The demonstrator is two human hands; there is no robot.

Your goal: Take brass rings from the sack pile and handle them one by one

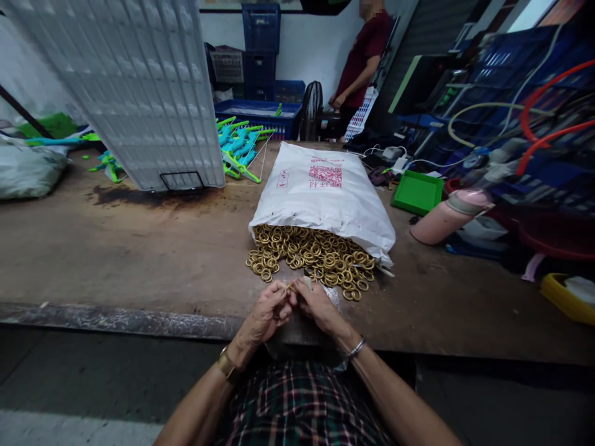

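So the bench (139, 260) has a white sack (297, 198) lying flat on it, mouth facing the person, probably so the pile of gold-coloured rings (320, 254) spills within easy reach. Left hand (267, 313) is pinched nearly closed on what looks like one ring (290, 287). Right hand (321, 308) is mostly closed too, pale sliver (307, 283) between its fingers, likely steadying things.

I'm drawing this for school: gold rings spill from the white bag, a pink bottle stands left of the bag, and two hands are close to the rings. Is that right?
Not quite: the head view shows the pink bottle right of the white bag. Gold rings do spill out, and the left hand and right hand are close to them.
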